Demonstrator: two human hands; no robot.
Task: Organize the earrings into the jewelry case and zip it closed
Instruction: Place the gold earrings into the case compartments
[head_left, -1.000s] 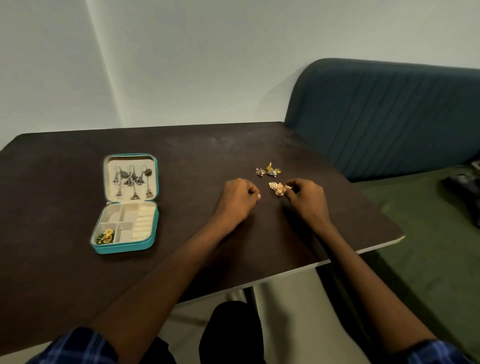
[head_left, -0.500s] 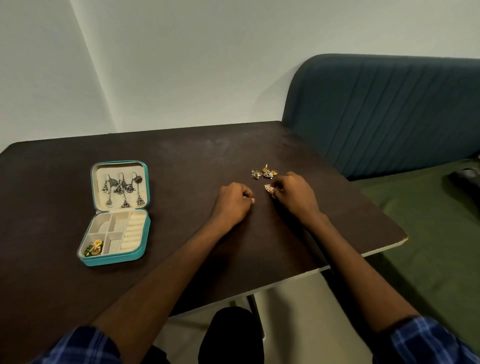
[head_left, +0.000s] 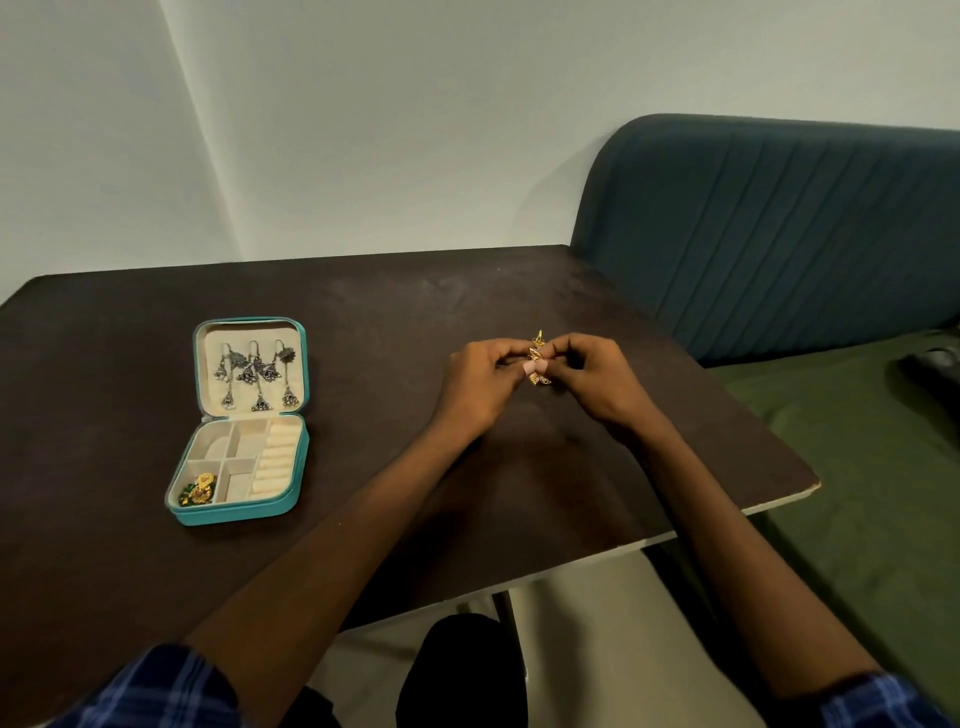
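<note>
A teal jewelry case (head_left: 291, 501) lies open on the dark table (head_left: 389, 312), left of my hands. Several silver dangling earrings (head_left: 255, 375) hang in its lid. A gold and green earring (head_left: 198, 488) sits in the front left compartment. My left hand (head_left: 475, 384) and my right hand (head_left: 597, 382) meet above the table, both pinching a gold earring (head_left: 537, 358) between their fingertips. Another gold piece shows just above the fingers at the earring's top; my hands hide the table behind it.
A blue padded bench back (head_left: 779, 234) rises at the table's right, with a green seat cushion (head_left: 857, 467) below. A dark object (head_left: 935, 364) lies on the cushion at the far right. The table's right edge (head_left: 779, 501) runs close to my right forearm.
My left hand has moved right to join my right hand, and both have lifted the gold earring off the table. The camera view has shifted a little.
</note>
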